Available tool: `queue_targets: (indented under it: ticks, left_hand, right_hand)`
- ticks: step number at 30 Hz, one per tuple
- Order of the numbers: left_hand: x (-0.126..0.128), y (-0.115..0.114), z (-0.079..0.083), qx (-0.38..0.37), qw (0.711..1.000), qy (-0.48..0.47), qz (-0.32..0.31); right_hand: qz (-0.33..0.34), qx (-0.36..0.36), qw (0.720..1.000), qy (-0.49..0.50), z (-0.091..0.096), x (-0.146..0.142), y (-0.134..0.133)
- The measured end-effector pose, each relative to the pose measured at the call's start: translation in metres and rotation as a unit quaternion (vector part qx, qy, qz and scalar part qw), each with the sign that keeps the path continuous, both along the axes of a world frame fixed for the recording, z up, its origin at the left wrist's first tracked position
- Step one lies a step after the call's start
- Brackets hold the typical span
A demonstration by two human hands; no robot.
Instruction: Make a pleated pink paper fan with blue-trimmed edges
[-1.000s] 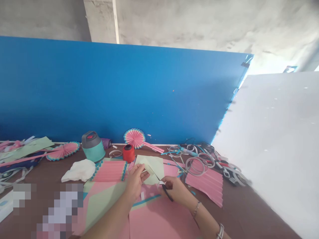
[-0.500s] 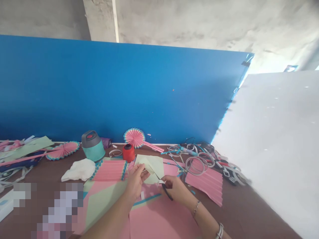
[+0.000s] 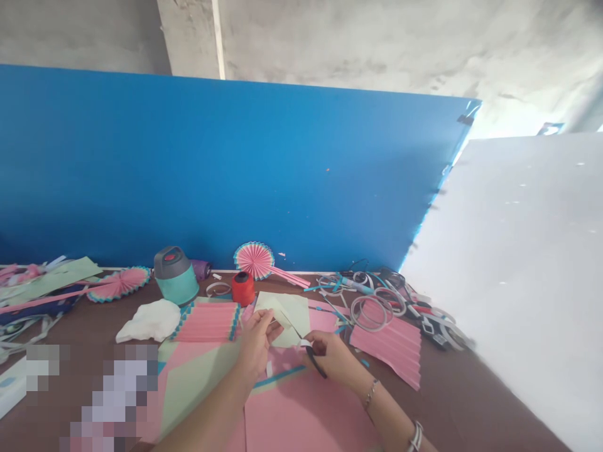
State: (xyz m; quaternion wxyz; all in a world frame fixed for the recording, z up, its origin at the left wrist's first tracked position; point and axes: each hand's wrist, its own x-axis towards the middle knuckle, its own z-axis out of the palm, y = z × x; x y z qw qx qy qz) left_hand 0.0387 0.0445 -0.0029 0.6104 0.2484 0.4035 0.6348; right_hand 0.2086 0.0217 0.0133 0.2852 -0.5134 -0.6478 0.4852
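Observation:
My left hand (image 3: 258,333) pinches a small piece of pale green paper (image 3: 281,316) above the middle of the table. In my right hand (image 3: 333,356) is a pair of scissors (image 3: 313,360) with dark and white handles, its blades pointing up and left at that paper's edge. Whether the blades are cutting into it is too small to tell. Beneath both hands lie a pale green sheet (image 3: 299,307) and a large pink sheet (image 3: 301,414). A pleated pink paper (image 3: 210,322) with blue and green edges is left of my left hand.
Behind are a teal jar (image 3: 176,279), a red thread spool (image 3: 243,289) and a round pink paper fan (image 3: 254,260). White cloth (image 3: 149,321) lies left. Tape rings (image 3: 372,312) and another pleated pink sheet (image 3: 391,345) lie right. A blue board (image 3: 211,169) borders the back.

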Motion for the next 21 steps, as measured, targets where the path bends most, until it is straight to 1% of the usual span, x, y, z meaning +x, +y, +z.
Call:
queue_targets:
  ticks: [7, 12, 21]
  left_hand:
    - [-0.0005, 0.0003, -0.0011, 0.001, 1.0, 0.0, 0.003]
    - [-0.0004, 0.0007, -0.0012, -0.007, 1.0, -0.006, 0.005]
    - [-0.0004, 0.0019, -0.0024, -0.003, 1.0, -0.013, 0.003]
  right_hand:
    - [-0.003, -0.009, 1.0, 0.002, 0.0002, 0.0004, 0.0008]
    - [0.006, -0.022, 1.0, 0.005, 0.0034, -0.0007, 0.0002]
    - [0.006, -0.021, 1.0, -0.003, 0.0057, -0.0005, 0.0007]
